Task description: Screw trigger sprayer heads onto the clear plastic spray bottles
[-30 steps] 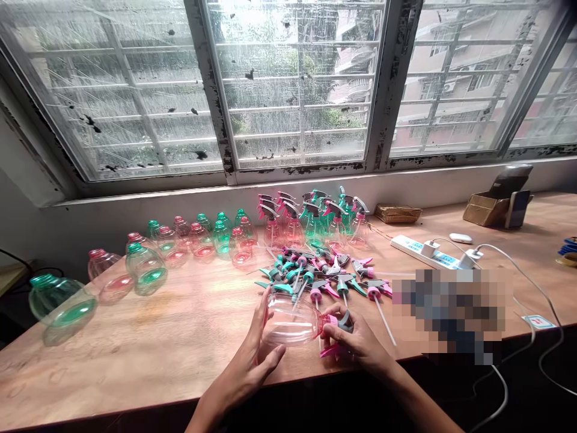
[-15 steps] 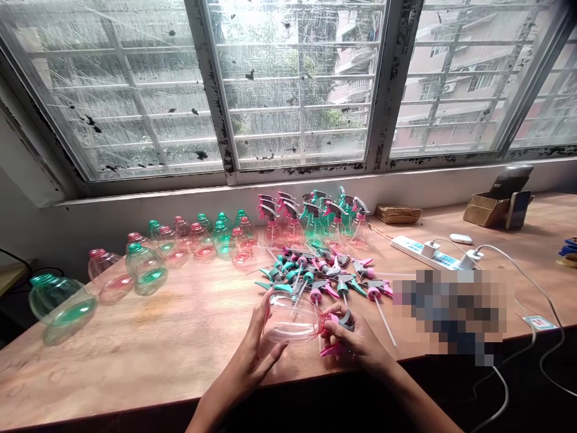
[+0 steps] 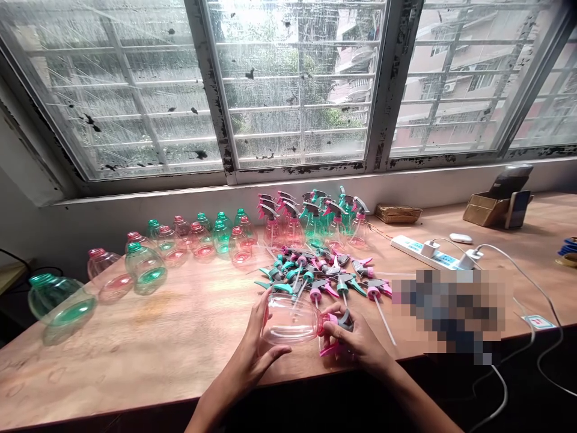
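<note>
A clear pink spray bottle lies sideways in the air above the table's front edge, its neck pointing right. My left hand cradles the base end, fingers behind it and thumb below, a little off the wall. My right hand is closed around a pink and grey trigger sprayer at the bottle's neck. How far the collar sits on the thread is hidden by the fingers. Just beyond the bottle lies a pile of loose trigger sprayers, pink and green, with thin dip tubes.
Open pink and green bottles stand in rows at the left. Several bottles with sprayers fitted stand by the wall. To the right are a power strip with cables, a cardboard box and a pixelated patch.
The bottle has turned slightly about its long axis, and my left thumb has slid a little to the right, away from its wall. My right hand stays at the neck.
</note>
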The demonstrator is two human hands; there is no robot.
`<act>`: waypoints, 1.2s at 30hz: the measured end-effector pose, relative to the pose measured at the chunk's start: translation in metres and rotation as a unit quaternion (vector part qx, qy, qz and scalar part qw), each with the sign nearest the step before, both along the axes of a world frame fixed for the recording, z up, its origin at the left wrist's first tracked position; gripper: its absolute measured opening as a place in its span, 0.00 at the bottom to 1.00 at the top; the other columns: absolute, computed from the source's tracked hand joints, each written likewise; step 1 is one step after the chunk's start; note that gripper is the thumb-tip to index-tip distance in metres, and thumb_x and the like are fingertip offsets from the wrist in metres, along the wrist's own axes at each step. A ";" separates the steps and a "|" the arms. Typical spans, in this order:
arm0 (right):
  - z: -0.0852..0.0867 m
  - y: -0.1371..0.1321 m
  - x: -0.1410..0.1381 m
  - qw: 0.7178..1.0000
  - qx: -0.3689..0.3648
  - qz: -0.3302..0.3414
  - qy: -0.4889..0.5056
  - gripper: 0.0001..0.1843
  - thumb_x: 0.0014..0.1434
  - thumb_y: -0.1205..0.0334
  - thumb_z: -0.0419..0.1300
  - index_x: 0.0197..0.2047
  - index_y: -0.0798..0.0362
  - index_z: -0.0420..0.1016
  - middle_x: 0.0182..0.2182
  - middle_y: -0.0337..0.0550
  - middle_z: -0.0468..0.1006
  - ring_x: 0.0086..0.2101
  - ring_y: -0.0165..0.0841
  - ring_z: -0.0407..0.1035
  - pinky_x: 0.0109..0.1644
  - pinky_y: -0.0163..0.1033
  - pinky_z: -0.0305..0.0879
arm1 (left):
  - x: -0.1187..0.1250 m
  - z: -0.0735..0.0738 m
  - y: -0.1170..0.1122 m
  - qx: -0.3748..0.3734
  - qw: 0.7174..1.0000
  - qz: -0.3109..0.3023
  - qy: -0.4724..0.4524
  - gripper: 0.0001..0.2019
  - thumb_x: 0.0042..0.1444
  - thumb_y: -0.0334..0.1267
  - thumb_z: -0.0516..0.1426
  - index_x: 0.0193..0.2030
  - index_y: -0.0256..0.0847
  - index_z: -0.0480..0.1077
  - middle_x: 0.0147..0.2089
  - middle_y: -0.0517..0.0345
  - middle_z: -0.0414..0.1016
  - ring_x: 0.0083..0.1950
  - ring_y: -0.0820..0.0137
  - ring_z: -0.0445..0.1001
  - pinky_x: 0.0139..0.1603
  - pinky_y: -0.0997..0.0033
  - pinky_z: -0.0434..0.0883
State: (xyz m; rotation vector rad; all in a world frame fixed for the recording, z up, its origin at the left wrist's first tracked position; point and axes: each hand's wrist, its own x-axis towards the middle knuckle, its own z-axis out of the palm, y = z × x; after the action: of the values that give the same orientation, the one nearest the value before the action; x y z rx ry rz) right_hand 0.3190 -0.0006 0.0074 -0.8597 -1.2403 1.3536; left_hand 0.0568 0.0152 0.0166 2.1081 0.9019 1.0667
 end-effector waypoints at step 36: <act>0.001 -0.002 -0.001 1.000 -0.018 0.000 -0.011 0.25 0.52 0.42 0.74 0.40 0.52 0.73 0.26 0.40 0.83 0.26 0.34 0.77 0.29 0.38 0.78 | -0.005 -0.005 0.000 -0.036 0.999 -0.023 0.001 0.50 0.65 0.43 0.63 0.78 0.61 0.28 0.82 0.48 0.35 0.77 0.46 0.51 0.70 0.43 0.66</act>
State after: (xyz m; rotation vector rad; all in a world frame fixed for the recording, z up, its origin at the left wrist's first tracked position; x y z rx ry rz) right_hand 0.3179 -0.0024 0.0080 -0.9015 -1.2358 1.3733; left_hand 0.0518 0.0154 0.0113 2.0621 0.8762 0.9943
